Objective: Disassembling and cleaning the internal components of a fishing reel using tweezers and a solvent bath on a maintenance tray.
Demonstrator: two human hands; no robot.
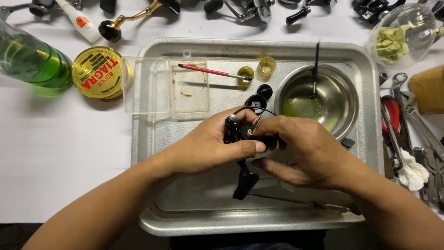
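Both hands meet over the middle of a metal tray, working on a black fishing reel. The left hand is wrapped around the reel from the side, thumb pressed across its front, so the reel is clasped firmly in the palm. The right hand comes in from the other side, its fingertips pinched on the reel's body just beside the left thumb — grasping it too, though exactly which part the fingers pinch is hidden. The reel hangs just above the tray floor, its thin wire loop arching up toward a steel bowl, its black stem pointing down toward the near edge of the tray.

The bowl sits in the tray's right half with a little yellowish liquid in it and a dark brush standing in the liquid. Left of the bowl are two small yellow cups, and a pink-handled brush lies with its tip in one of them, its handle across a clear plastic box. Off the tray, a round gold tin and a green bottle lie to the left — spanners and other tools are crowded along the right.
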